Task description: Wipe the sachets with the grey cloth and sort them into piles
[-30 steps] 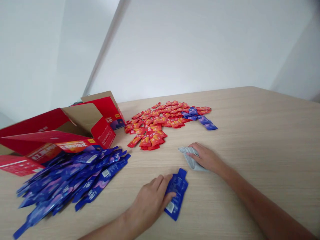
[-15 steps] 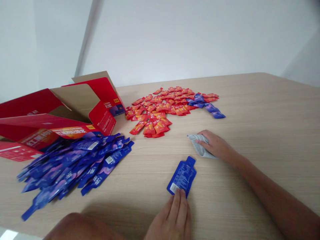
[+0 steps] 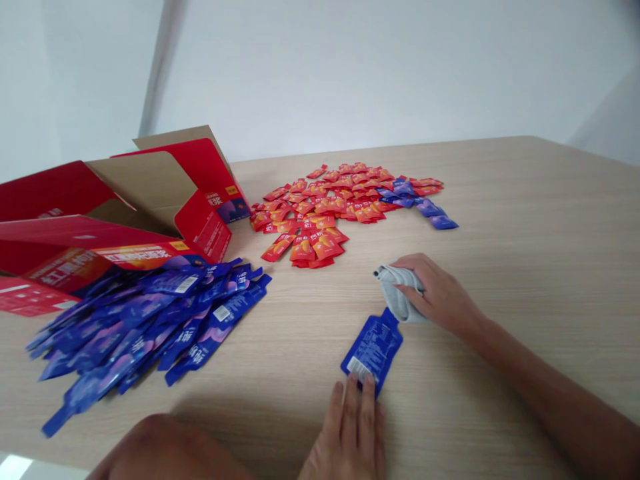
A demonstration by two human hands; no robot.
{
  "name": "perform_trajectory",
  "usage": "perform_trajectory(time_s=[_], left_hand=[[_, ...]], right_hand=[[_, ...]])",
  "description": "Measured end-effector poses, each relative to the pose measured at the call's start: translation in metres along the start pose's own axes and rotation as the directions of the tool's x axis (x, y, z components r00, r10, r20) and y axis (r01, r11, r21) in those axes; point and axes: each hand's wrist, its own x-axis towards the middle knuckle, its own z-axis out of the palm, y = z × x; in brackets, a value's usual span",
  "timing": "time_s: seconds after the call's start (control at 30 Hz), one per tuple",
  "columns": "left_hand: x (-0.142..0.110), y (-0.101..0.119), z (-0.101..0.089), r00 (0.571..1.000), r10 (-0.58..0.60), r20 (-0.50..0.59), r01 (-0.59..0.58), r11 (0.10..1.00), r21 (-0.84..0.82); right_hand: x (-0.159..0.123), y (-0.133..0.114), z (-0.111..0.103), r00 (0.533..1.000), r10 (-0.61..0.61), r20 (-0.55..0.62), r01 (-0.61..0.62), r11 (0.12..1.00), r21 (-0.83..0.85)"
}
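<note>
A single blue pouch (image 3: 374, 350) lies on the table, back side up with its white barcode label showing and its narrow neck pointing away from me. My left hand (image 3: 347, 433) is open, its outstretched fingertips pressing flat on the pouch's lower end. Folded in my right hand (image 3: 435, 290) is a grey cloth (image 3: 400, 293), gripped between thumb and fingers. The cloth's lower edge meets the tip of the pouch's neck; whether it covers part of the neck I cannot tell.
A pile of blue pouches (image 3: 150, 320) lies at the left, against open red cartons (image 3: 205, 230). Farther back, many red sachets (image 3: 320, 200) are spread out, with several small blue-purple sachets (image 3: 430, 210) at their right edge. A white wall (image 3: 360, 80) stands behind the wooden table (image 3: 525, 233).
My right hand has brought the cloth down to the neck of the pouch. My left fingers have spread a little on its lower end. The view has shifted slightly.
</note>
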Motion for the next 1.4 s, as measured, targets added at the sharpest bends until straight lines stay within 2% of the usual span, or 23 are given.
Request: perform_trajectory(time_s=[0.13,0.27,0.33,0.4,0.5,0.6,0.67,0.73,0.8,0.83,0.9,0.97,1.03,1.13,1.2,1.3,1.33,1.4], left_hand=[[-0.003,0.004,0.004,0.999,-0.034,-0.019,0.034,0.999,-0.033],[-0.003,0.008,0.009,0.997,-0.061,-0.053,0.056,0.995,-0.082],[-0.001,0.007,0.01,0.998,-0.044,-0.055,0.038,0.993,-0.114],[0.001,0.005,0.01,0.999,-0.022,-0.027,0.018,0.99,-0.143],[0.005,0.003,0.008,1.0,0.008,0.021,-0.004,0.987,-0.163],[0.009,0.003,0.005,1.0,0.008,-0.004,-0.008,0.985,-0.17],[0.011,0.003,0.003,1.0,-0.018,-0.025,0.014,0.984,-0.179],[0.012,0.003,0.002,0.999,-0.035,-0.037,0.028,0.983,-0.182],[0.013,0.003,0.0,0.999,-0.033,-0.038,0.026,0.983,-0.183],[0.013,0.003,-0.001,0.999,-0.028,-0.028,0.022,0.981,-0.191],[0.013,0.002,-0.001,1.0,-0.009,0.0,0.009,0.978,-0.208],[0.013,0.002,-0.001,1.0,-0.004,0.016,0.007,0.977,-0.212],[0.012,0.004,-0.001,1.0,-0.002,0.003,0.002,0.98,-0.199],[0.012,0.005,-0.001,1.0,-0.018,0.013,0.021,0.977,-0.211],[0.013,0.005,-0.002,0.999,-0.027,0.036,0.035,0.973,-0.226],[0.014,0.004,-0.005,0.999,-0.032,0.042,0.041,0.971,-0.236],[0.015,0.004,-0.006,0.998,-0.034,0.048,0.045,0.969,-0.241],[0.015,0.005,-0.008,0.995,-0.034,0.089,0.056,0.964,-0.259]], right_hand=[[-0.009,-0.044,0.007,0.987,-0.11,0.114,0.104,0.993,0.054],[-0.02,-0.084,0.022,0.922,-0.238,0.306,0.237,0.971,0.039],[-0.023,-0.092,0.029,0.886,-0.257,0.387,0.277,0.961,0.004],[-0.02,-0.087,0.034,0.876,-0.215,0.432,0.257,0.966,-0.041],[-0.01,-0.061,0.035,0.907,-0.076,0.414,0.151,0.977,-0.152],[0.0,-0.033,0.026,0.946,0.048,0.321,0.046,0.959,-0.281],[0.002,-0.027,0.019,0.969,0.083,0.234,-0.004,0.947,-0.321],[-0.002,-0.037,0.017,0.983,0.065,0.171,-0.012,0.956,-0.294],[-0.01,-0.058,0.02,0.98,-0.011,0.199,0.056,0.973,-0.222],[-0.014,-0.069,0.024,0.966,-0.076,0.247,0.122,0.977,-0.177],[-0.021,-0.086,0.033,0.906,-0.223,0.361,0.269,0.96,-0.083],[-0.021,-0.088,0.039,0.865,-0.278,0.418,0.325,0.945,-0.045],[-0.014,-0.074,0.04,0.893,-0.184,0.411,0.247,0.963,-0.105],[0.0,-0.041,0.029,0.944,0.014,0.331,0.077,0.963,-0.26],[0.003,-0.029,0.017,0.968,0.061,0.242,0.016,0.953,-0.302],[-0.004,-0.042,0.006,0.993,0.037,0.112,-0.007,0.967,-0.256],[-0.008,-0.053,0.006,0.994,0.001,0.107,0.023,0.974,-0.226],[-0.019,-0.076,0.013,0.976,-0.117,0.185,0.147,0.976,-0.158]])
